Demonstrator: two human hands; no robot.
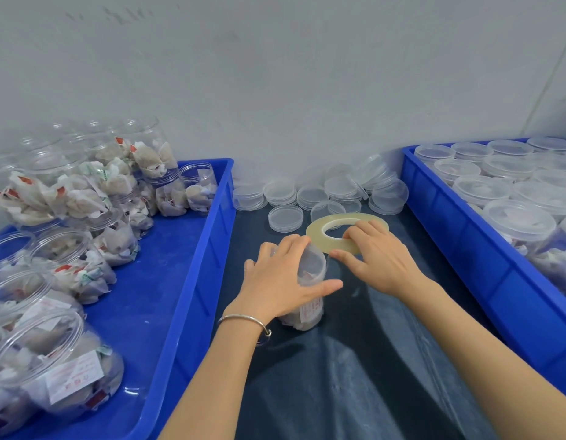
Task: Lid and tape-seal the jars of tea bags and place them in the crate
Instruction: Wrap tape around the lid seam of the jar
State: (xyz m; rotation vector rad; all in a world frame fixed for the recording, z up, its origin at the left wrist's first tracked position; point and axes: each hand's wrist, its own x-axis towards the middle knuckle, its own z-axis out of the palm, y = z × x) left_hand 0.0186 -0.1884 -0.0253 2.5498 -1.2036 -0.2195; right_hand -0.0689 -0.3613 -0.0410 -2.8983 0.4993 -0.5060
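My left hand (283, 276) wraps over the top of a jar (307, 293) standing upright on the dark desk (370, 360), palm on its lid, fingers curled around the far rim and thumb stretched across the near side; a bangle (245, 320) sits on that wrist. My right hand (378, 258) holds a tape roll (342, 231) lying nearly flat just beyond and to the right of the jar, fingers hooked over its near edge and into the hole, thumb pointing at the jar's shoulder. Whether a strip already runs from roll to jar I cannot tell. The jar's long axis is vertical, the lid seam just below my left palm, so the tape, I judge, must travel leftward and around that seam while the left hand turns or steadies the jar. The roll nearly touches the jar's upper right side, and the right hand is the nearer to it. Loose lids (323, 195) crowd the desk close behind the roll, leaving little room that way; the open room is toward me. A left crate (208, 249) of unlidded jars walls one side, and a right crate (459, 223) of lidded jars walls the other, close to my right forearm and likely where this jar goes
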